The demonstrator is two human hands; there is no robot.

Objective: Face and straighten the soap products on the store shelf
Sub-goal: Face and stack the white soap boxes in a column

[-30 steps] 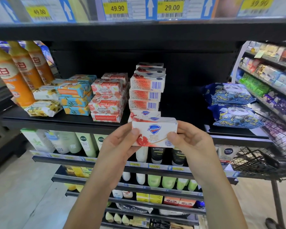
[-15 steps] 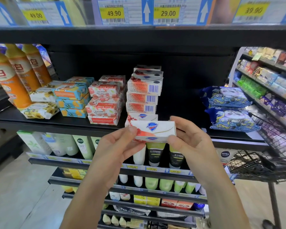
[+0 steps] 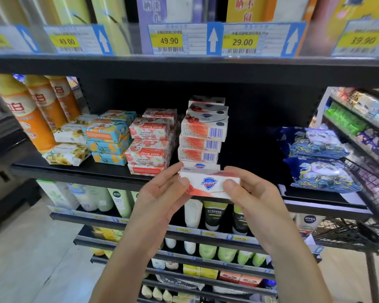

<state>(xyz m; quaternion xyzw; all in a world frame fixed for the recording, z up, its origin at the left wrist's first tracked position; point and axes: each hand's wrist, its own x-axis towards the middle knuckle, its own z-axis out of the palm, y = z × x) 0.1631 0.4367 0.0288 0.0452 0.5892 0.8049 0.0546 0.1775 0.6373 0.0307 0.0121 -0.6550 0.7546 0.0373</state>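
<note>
A white and red Safeguard soap box (image 3: 209, 184) lies flat at the front edge of the black shelf (image 3: 74, 170), logo facing me. My left hand (image 3: 162, 193) pinches its left end and my right hand (image 3: 247, 193) pinches its right end. Right behind it rises a stack of Safeguard boxes (image 3: 202, 136), several with barcode sides turned forward. Left of that stack stand Goat Soap boxes (image 3: 150, 141) with upside-down print, then blue and orange soap boxes (image 3: 108, 136) and white floral soap packs (image 3: 67, 154).
Orange bottles (image 3: 37, 112) stand at the shelf's far left. Blue panda-print packs (image 3: 317, 158) lie at the right, with dark bare shelf between them and the soap stack. A wire cart basket (image 3: 359, 226) juts in at the right. Tubes and bottles fill the lower shelves.
The Safeguard box in my hands tipped from upright to flat and moved forward to the shelf edge in front of the stack. Both hands kept hold of its ends.
</note>
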